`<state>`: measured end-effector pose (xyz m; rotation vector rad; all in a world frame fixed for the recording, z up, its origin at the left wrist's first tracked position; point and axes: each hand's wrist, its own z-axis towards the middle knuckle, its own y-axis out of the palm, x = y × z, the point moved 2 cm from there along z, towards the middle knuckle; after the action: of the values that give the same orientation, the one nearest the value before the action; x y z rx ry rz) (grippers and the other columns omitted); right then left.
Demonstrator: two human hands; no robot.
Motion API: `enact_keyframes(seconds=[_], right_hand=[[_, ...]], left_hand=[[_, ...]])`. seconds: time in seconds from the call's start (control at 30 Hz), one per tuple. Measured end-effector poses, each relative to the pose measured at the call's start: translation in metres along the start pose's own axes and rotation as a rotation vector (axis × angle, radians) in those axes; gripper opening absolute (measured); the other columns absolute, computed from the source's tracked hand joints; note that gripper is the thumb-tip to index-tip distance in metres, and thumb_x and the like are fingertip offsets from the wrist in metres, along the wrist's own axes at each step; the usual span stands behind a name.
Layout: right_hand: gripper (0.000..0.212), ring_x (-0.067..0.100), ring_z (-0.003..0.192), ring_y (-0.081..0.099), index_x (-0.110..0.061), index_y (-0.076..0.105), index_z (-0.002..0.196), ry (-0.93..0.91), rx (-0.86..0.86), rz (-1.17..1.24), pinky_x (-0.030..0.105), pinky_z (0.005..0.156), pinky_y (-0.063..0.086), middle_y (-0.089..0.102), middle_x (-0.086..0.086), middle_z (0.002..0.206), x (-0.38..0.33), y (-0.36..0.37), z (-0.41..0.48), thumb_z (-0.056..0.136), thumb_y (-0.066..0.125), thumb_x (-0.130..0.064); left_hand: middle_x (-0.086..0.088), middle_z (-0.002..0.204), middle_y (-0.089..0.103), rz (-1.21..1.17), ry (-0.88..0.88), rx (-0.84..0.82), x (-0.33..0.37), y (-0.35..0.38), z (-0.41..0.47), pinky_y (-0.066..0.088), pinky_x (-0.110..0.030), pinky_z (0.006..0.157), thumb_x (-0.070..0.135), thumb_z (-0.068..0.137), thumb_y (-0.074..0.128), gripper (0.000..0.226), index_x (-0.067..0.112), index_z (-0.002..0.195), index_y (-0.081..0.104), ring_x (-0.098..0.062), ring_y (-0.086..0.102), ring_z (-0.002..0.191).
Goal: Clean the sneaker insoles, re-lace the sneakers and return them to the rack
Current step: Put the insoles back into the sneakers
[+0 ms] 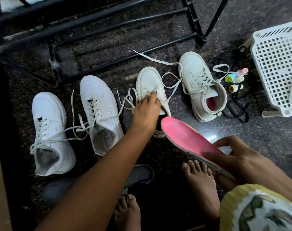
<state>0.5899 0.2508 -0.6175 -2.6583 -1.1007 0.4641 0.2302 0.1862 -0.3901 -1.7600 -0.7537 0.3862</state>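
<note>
Pink insole (188, 139) is out of its shoe and held in the air by the right hand (238, 157), just above the floor (258, 139). The toe end points at the heel of the third sneaker (148, 80). Thumb lies across the pink top face at the heel end and the other fingers wrap underneath; the index finger is lifted off.

Left hand (147, 110) is on the third sneaker, with fingers curled down onto the tongue and laces. The thumb is hidden, so the exact pinch cannot be told.

Four white sneakers stand in a row on the floor, toes toward the black rack (194, 22):
- first sneaker (48, 124) and second sneaker (98, 97), on the left, with laces loose and trailing
- third sneaker, opening dark
- fourth sneaker (197, 80), on the right, a pink insole visible inside.

Small bottles (237, 79) lie just beside the fourth sneaker, with black laces (237, 105) in a tangle under and around them. A white basket (275, 64) is on its side at the right edge. A dark grey sole-shaped piece (140, 174) lies under the left forearm. Two bare feet are on the floor — one (200, 185) is below the held insole.
</note>
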Motion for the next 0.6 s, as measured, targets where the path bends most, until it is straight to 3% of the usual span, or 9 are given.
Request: enact_keyframes(seconds=[0.13,0.17,0.2,0.27,0.33,0.37,0.47,0.6], right_hand=[[0.054,0.042,0.110,0.041,-0.058,0.024,0.125,-0.065,0.101,-0.264,0.059,0.078,0.034,0.016,-0.016,0.143,0.020,-0.014,-0.001,0.077,0.009,-0.078],[0.055,0.044,0.113,0.041,-0.057,0.023,0.125,-0.083,0.212,-0.310,0.060,0.079,0.034,0.016,-0.014,0.144,0.028,-0.009,0.008,0.077,0.006,-0.077],[0.055,0.046,0.114,0.041,-0.056,0.022,0.127,-0.109,0.217,-0.305,0.061,0.081,0.034,0.016,-0.010,0.146,0.021,-0.026,-0.005,0.079,0.003,-0.074],[0.052,0.044,0.111,0.052,-0.058,0.020,0.132,-0.218,0.268,-0.499,0.057,0.083,0.043,0.026,0.001,0.148,-0.036,-0.110,-0.085,0.085,-0.001,-0.057],[0.059,0.030,0.084,0.066,-0.049,0.047,0.124,-0.173,0.247,-0.435,0.030,0.063,0.046,0.049,0.005,0.126,-0.126,-0.205,-0.189,0.078,0.011,-0.045],[0.058,0.024,0.078,0.066,-0.042,0.054,0.116,-0.177,0.310,-0.501,0.026,0.058,0.042,0.047,0.001,0.121,-0.170,-0.245,-0.227,0.077,0.012,-0.044],[0.039,0.023,0.090,0.062,-0.026,0.050,0.118,-0.212,0.277,-0.528,0.032,0.073,0.046,0.034,-0.001,0.124,-0.210,-0.281,-0.278,0.091,0.025,-0.040],[0.028,0.025,0.089,0.060,-0.022,0.055,0.109,-0.230,0.290,-0.480,0.032,0.069,0.040,0.040,0.004,0.115,-0.222,-0.275,-0.263,0.094,0.035,-0.034]], left_hand=[[-0.013,0.134,0.045,0.008,0.071,0.072,-0.002,-0.003,-0.002,0.047,-0.035,0.090,-0.005,0.076,0.067,0.038,-0.001,0.112,0.057,-0.027,0.050,0.118],[-0.015,0.123,0.055,0.004,0.128,0.104,-0.004,-0.005,-0.002,0.052,-0.035,0.080,-0.008,0.064,0.075,0.038,-0.002,0.100,0.062,-0.028,0.058,0.109],[-0.015,0.109,0.063,0.023,0.205,0.123,-0.004,-0.006,-0.002,0.055,-0.033,0.066,-0.009,0.050,0.081,0.041,-0.002,0.087,0.065,-0.029,0.064,0.096],[-0.012,0.087,0.065,0.073,0.298,0.146,-0.007,-0.005,0.001,0.051,-0.029,0.048,-0.004,0.039,0.087,0.043,0.002,0.074,0.063,-0.026,0.065,0.073],[-0.010,0.080,0.061,0.096,0.356,0.117,-0.006,-0.008,0.002,0.048,-0.030,0.047,0.001,0.052,0.086,0.037,0.004,0.078,0.061,-0.024,0.063,0.067],[-0.011,0.086,0.060,0.094,0.358,0.055,-0.005,-0.012,0.003,0.047,-0.032,0.051,0.001,0.066,0.079,0.029,0.004,0.087,0.059,-0.026,0.063,0.073],[-0.011,0.107,0.054,0.180,0.329,-0.056,-0.004,-0.017,0.011,0.039,-0.036,0.063,-0.001,0.089,0.047,0.023,0.006,0.111,0.047,-0.030,0.059,0.095],[-0.009,0.103,0.055,0.184,0.362,-0.069,-0.006,-0.023,0.019,0.034,-0.033,0.062,0.006,0.094,0.047,0.018,0.009,0.112,0.047,-0.030,0.059,0.092]])
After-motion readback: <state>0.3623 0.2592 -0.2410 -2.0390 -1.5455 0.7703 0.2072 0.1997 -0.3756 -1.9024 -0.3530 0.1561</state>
